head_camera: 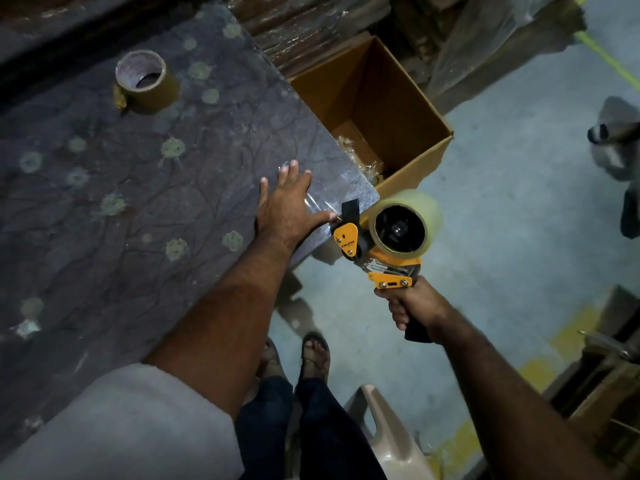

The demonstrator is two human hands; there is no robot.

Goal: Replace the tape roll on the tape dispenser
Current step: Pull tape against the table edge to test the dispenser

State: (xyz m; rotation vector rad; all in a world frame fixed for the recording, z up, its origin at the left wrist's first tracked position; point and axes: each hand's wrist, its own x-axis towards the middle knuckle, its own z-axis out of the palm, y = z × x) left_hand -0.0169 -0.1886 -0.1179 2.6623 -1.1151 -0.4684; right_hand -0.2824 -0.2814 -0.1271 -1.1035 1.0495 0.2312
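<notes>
My right hand (414,308) is gripping the tape dispenser (384,244) handle | left hand (287,206) is pressing flat, open, near the tabletop (138,188) corner | clear tape roll (407,221) is sitting mounted.

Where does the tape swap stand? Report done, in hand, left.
Done: a clear roll sits on the dispenser; a brown roll stands aside on the table.
In hand: the right hand grips the handle; the left hand lies flat on a clear strip at the table corner.
Left: seemingly cutting the strip at the blade.
</notes>
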